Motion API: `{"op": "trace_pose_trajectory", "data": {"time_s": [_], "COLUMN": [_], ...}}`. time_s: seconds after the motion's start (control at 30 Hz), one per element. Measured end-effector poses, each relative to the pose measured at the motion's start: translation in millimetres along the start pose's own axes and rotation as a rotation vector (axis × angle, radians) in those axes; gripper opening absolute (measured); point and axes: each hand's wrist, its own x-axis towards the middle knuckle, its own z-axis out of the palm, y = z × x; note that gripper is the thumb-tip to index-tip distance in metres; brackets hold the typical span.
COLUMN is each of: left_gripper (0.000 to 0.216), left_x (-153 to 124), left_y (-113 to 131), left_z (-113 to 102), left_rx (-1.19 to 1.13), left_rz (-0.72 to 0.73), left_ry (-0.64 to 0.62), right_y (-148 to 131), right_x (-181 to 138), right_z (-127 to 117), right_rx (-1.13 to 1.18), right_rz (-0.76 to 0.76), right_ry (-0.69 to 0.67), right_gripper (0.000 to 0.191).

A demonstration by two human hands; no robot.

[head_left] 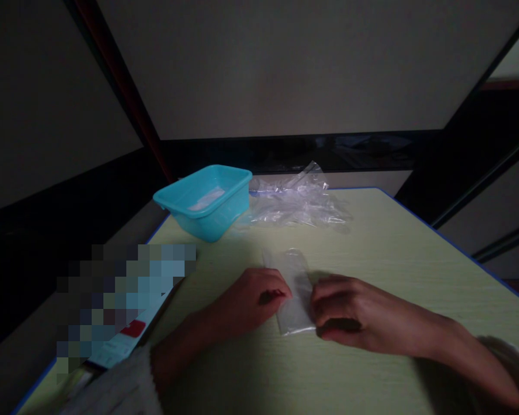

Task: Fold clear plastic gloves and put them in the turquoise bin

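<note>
A clear plastic bag [294, 314], small and flat, lies on the table between my two hands. My left hand [255, 298] is closed in a pinch at the bag's left edge, thumb against forefinger. On the opposite side, my right hand [343, 308] has its fingers curled with the thumb drawn in below them, closed at the bag's right edge. The far end of the bag reaches past my fingers toward the back of the table. Dim light hides the bag's details.
A turquoise plastic basket [207, 225] with a pale flat item [207, 199] inside stands at the back left. Beside it is a heap of crumpled clear plastic bags [298, 202]. A lit device [125, 343], partly pixelated, lies along the left side of the table [393, 248].
</note>
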Motion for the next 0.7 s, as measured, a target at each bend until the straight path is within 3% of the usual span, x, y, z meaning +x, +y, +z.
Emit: {"op": "trace_pose_trajectory", "data": {"time_s": [0.3,0.5,0.7], "left_gripper": [0.010,0.025,0.020], "left_x": [-2.6,-9.8,-14.3], "left_y": [-4.2,4.9,10.9], "left_z": [0.6,0.5,2.4], "left_rx": [0.052,0.305,0.574], "left_rz": [0.107,0.158,0.259], "left_ry": [-0.093,-0.161,-0.168], "right_y": [3.0,6.2,4.1], "right_x": [-1.4,-1.8,0.2], "right_z": [4.8,10.5,7.8], "right_rx": [-0.228,-0.359,-0.304], "right_rz": [-0.088,-0.157,-0.088], "right_ry": [0.037,0.100,0.085], "right_gripper": [0.014,0.019,0.016]}}
